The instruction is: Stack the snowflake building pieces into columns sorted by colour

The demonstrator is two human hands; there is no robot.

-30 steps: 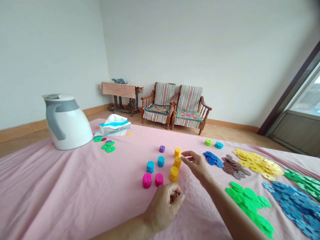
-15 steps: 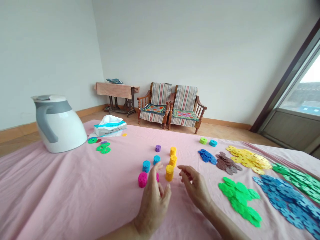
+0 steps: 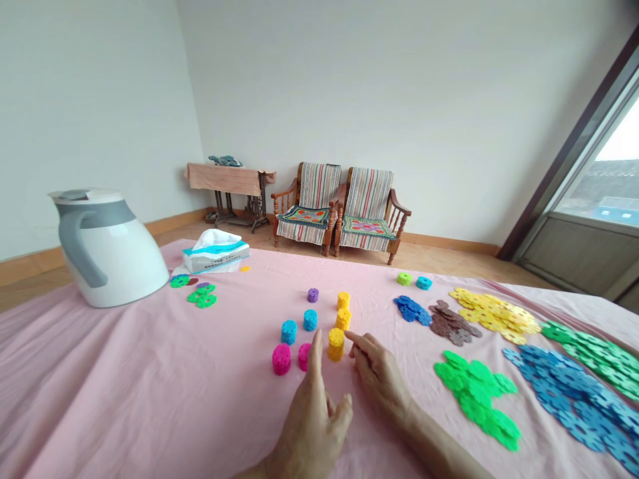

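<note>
Small stacks of plastic snowflake discs stand on a pink cloth [image 3: 150, 386]. Three yellow stacks run in a line, the nearest yellow stack [image 3: 335, 344] between my hands. My left hand [image 3: 315, 412] is open, its index finger stretched up just left of that stack and in front of a magenta stack [image 3: 303, 356]. My right hand [image 3: 375, 372] rests on the cloth with its index finger pointing at the stack's right side; nothing shows in it. Another magenta stack [image 3: 281, 358], two blue stacks [image 3: 288, 331] and a purple one [image 3: 313, 295] stand to the left.
A white electric kettle [image 3: 107, 246] and a tissue pack [image 3: 215, 253] sit at the far left. Loose disc piles lie right: green [image 3: 476, 392], blue [image 3: 574, 399], brown [image 3: 449, 324], yellow [image 3: 494, 313]. Two wooden armchairs [image 3: 339, 216] stand by the wall.
My left hand has opened from a loose fist and reached forward beside the nearest yellow stack. My right hand drew back from the far yellow stacks to that stack's right side.
</note>
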